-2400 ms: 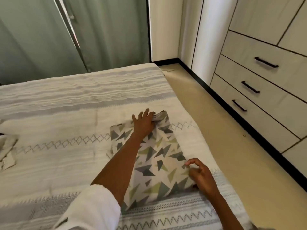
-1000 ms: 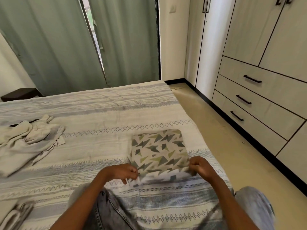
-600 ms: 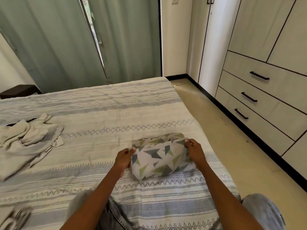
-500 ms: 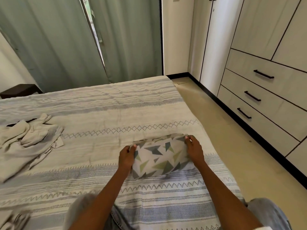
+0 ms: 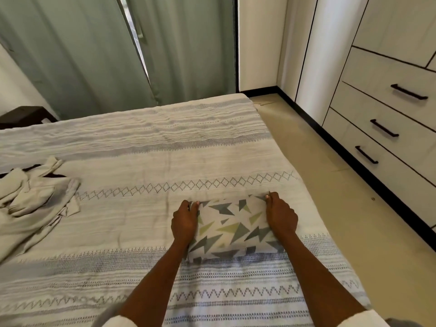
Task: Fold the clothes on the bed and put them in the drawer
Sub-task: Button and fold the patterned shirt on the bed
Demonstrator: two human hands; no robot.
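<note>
A white garment printed with grey and green triangles (image 5: 232, 228) lies folded into a small rectangle near the right edge of the bed (image 5: 165, 147). My left hand (image 5: 185, 221) holds its left side, with the fingers curled round the far left corner. My right hand (image 5: 280, 215) holds its right side, pinching the far right corner. The drawers (image 5: 368, 123) with black handles stand shut in the wardrobe across the floor strip on the right.
A crumpled beige garment (image 5: 35, 204) lies at the bed's left side. Green curtains (image 5: 94, 50) hang behind the bed. A dark bedside table (image 5: 23, 115) stands at the far left. A strip of beige floor (image 5: 330, 185) separates bed and wardrobe.
Both hands lifted the garment's near edge and folded it over to the far edge, halving it. They now hold the far corners down on the bed.
</note>
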